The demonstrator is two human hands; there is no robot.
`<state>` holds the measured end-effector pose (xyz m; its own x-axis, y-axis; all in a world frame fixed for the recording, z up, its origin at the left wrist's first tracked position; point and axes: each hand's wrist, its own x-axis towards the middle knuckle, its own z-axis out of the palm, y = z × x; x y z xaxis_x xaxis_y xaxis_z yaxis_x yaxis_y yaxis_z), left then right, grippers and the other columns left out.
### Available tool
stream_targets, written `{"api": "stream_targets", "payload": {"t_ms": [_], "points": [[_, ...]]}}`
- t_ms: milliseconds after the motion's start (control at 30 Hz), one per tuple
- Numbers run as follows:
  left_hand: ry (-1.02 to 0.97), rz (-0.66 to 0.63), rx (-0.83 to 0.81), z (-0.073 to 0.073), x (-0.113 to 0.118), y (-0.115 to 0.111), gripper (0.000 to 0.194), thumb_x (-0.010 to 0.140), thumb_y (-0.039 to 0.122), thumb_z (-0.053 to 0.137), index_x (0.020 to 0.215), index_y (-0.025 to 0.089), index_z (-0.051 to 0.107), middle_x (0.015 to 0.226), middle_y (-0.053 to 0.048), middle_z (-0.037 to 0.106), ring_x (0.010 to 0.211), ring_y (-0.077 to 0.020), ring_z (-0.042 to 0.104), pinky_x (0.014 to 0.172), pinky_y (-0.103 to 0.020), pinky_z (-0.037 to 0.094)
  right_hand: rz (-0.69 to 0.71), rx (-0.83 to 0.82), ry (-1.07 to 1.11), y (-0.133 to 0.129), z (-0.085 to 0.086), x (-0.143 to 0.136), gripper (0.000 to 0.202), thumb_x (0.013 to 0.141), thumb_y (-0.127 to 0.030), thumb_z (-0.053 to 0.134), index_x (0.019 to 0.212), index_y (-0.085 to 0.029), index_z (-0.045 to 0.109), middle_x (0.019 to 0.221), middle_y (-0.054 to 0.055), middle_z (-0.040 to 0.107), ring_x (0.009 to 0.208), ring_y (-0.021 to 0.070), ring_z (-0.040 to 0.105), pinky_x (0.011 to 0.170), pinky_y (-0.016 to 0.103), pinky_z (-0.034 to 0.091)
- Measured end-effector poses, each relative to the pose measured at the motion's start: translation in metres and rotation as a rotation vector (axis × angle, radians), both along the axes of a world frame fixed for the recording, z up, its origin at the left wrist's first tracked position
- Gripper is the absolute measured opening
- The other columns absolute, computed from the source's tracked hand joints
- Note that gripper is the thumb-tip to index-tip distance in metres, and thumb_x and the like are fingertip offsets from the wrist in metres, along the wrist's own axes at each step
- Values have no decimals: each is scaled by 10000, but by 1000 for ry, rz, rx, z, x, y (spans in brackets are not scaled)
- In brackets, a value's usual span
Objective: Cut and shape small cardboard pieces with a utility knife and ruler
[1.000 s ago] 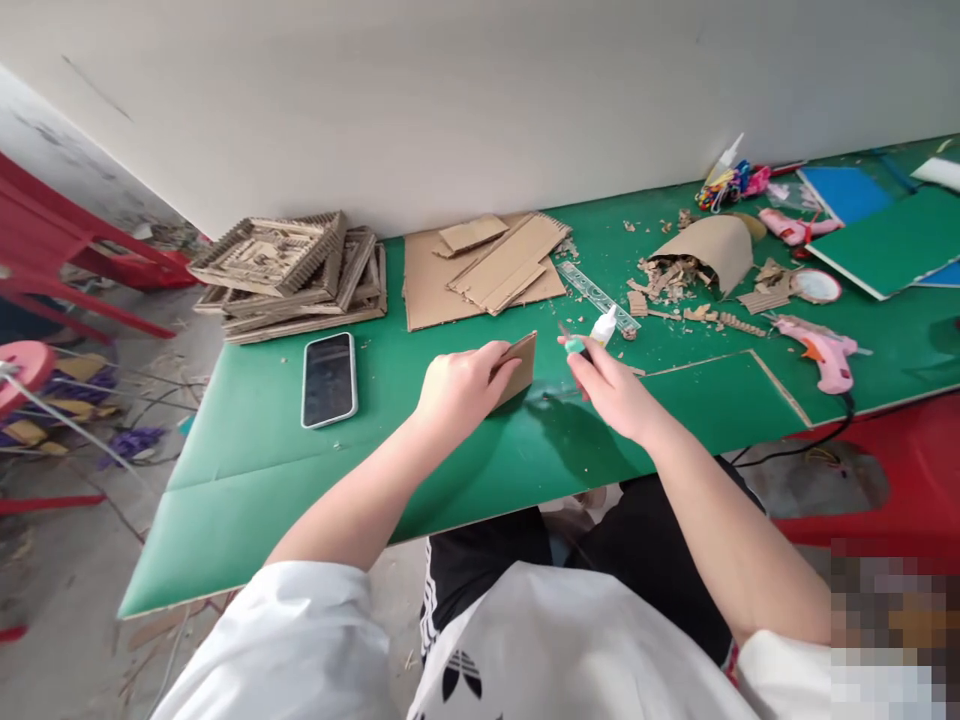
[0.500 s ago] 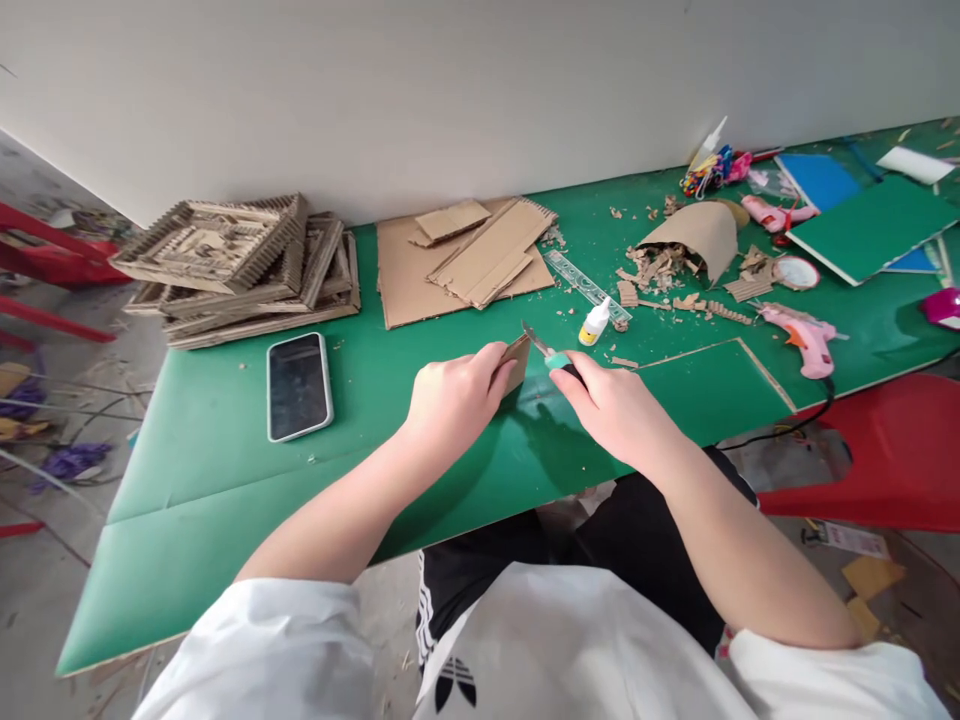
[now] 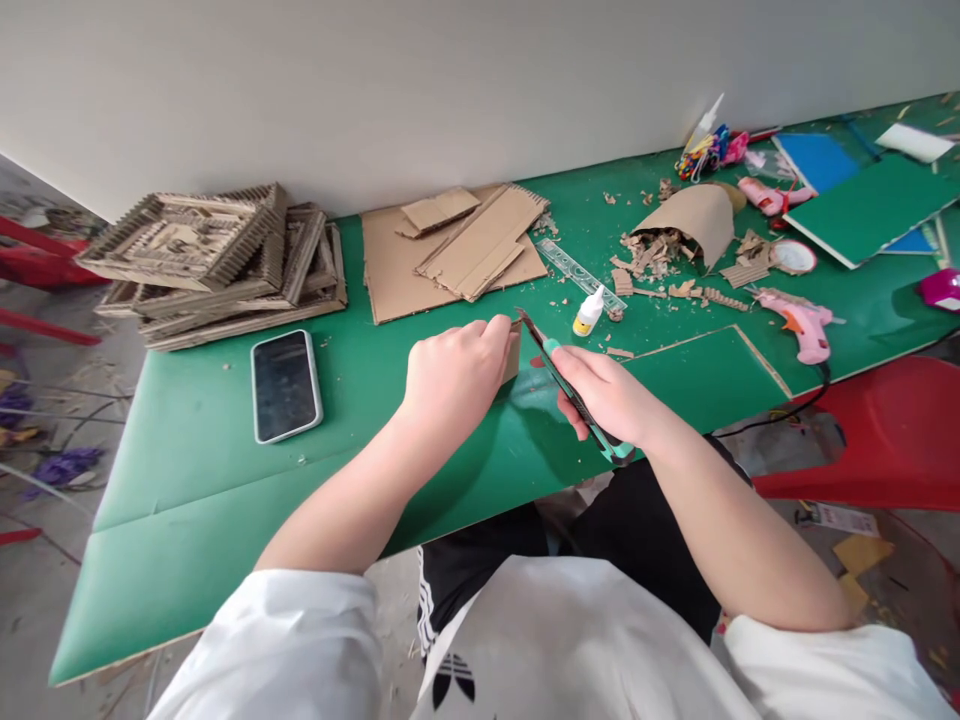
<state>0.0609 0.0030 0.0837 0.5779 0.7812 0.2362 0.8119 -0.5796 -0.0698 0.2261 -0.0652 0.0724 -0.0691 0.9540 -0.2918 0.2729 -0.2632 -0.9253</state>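
My left hand (image 3: 459,368) is closed on a small piece of cardboard (image 3: 511,358), held up on edge over the green table (image 3: 217,500). Most of that piece is hidden behind my fingers. In my right hand (image 3: 600,390) is a utility knife (image 3: 576,400) with a black and turquoise handle. Its blade points up and left, close to the top edge of the cardboard; whether it touches I cannot tell. Just beyond the knife stands a small white glue bottle (image 3: 589,312) with a yellow label, beside a clear ruler (image 3: 577,272).
Stacked corrugated cardboard frames (image 3: 217,260) and a phone (image 3: 285,385) lie on the left. Flat cardboard sheets (image 3: 390,280) are at the back. To the right are a curved cardboard piece with scraps (image 3: 694,220), a pink glue gun (image 3: 802,325) and a green board (image 3: 874,210). A red stool (image 3: 900,440) stands alongside.
My right hand has turned, so the knife's whole handle now shows, slanting down to the right. The left hand has rolled over the cardboard, hiding more of it. The view has shifted slightly.
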Motion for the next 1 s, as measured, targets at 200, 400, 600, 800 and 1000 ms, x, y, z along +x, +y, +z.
{"api": "stream_targets", "payload": {"t_ms": [200,400,600,800,1000], "points": [[1,0,-4,-1,1,5,362,954,356,284,868,197,597,630,-41,634,532,-155,578,467,-259,178,-10,6,-15,-1,-3,-1,461,894,-610,320,970,-216,548,502,-63,507,369,88,500,404,211,394],[-15,6,-35,0,1,6,361,948,364,291,877,195,602,645,-50,636,551,-169,584,485,-260,208,8,34,-73,0,-2,-3,463,908,-600,292,969,-217,545,481,-71,495,367,86,502,429,214,403],[-31,-31,-42,-1,1,4,378,953,364,282,855,204,609,656,-43,641,547,-165,567,481,-272,179,-13,41,-115,1,0,-5,449,921,-577,285,967,-209,540,485,-74,497,361,84,502,432,216,396],[-39,-32,-24,-3,2,3,399,955,368,270,845,199,615,643,-36,638,532,-149,563,469,-268,183,-28,54,-173,5,2,-12,392,941,-530,275,875,-213,496,462,-79,474,336,78,474,421,208,367],[-37,29,-15,-4,2,6,356,938,383,321,852,207,617,638,-30,644,517,-156,568,469,-266,182,-27,50,-230,3,3,-18,349,953,-499,257,781,-230,398,432,-85,445,344,90,467,441,214,340]]}}
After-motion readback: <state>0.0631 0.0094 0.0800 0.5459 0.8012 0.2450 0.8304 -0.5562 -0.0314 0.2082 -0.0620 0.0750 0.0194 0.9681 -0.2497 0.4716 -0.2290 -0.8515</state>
